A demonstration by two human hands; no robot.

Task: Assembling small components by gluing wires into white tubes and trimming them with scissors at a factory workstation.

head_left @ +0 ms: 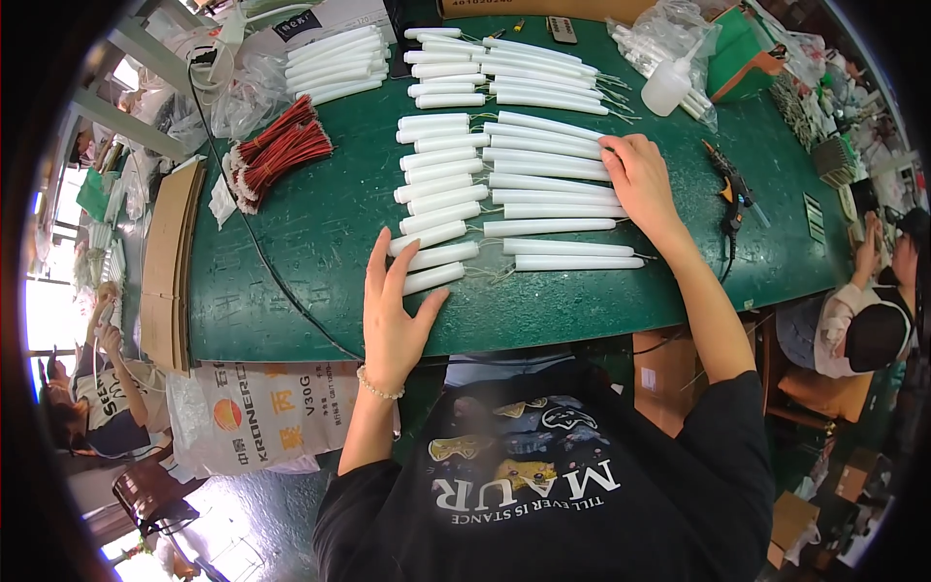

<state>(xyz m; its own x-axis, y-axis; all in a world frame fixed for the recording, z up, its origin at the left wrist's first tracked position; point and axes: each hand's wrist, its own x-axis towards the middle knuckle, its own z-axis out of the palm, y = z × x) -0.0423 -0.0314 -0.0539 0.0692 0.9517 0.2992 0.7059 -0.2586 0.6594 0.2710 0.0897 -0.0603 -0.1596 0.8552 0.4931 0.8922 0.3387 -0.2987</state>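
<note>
On green felt-like counter (320,233): rows of smooth white plastic tubes (543,184), cylindrical, thin wire leads at the ends, laid in two columns mid-counter. Left hand (393,315) flat and open, fingers spread, fingertips touching the nearest short tubes at the near edge. Right hand (635,179) open, palm down on the ends of the long tubes. Bundle of red wires (281,150) far left. Clear plastic bag (669,39) holds more white tubes; translucent squeeze bottle (669,87) stands beside it. Black glue gun (732,189) lies just right of the right hand.
</note>
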